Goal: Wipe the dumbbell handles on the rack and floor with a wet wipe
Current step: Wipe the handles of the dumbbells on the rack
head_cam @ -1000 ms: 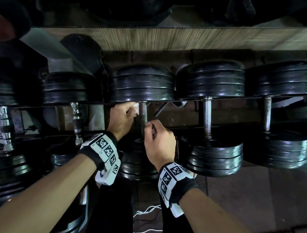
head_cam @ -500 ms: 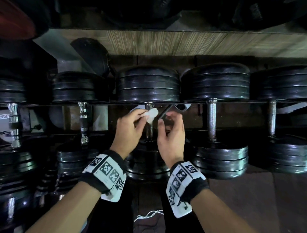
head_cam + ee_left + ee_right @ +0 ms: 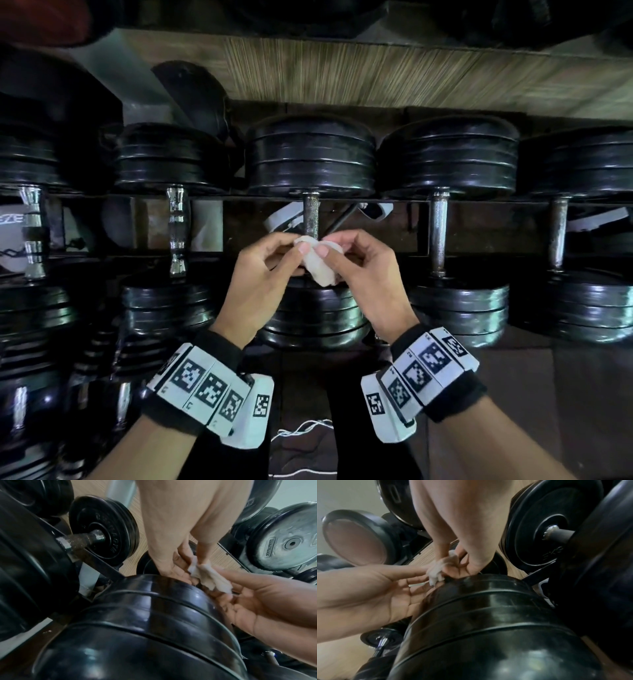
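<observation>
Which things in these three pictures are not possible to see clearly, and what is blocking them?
- Lower part of the middle dumbbell handle: head view, hidden behind the wet wipe and both hands.
- Right hand fingers' hold on the wipe: blurred in the right wrist view.
- Floor dumbbells: not identifiable; bottom left of the head view is too dark.
- Lettering at the left edge: cut off.

Black dumbbells (image 3: pixel 310 240) sit side by side across the rack (image 3: pixel 404 200).
</observation>
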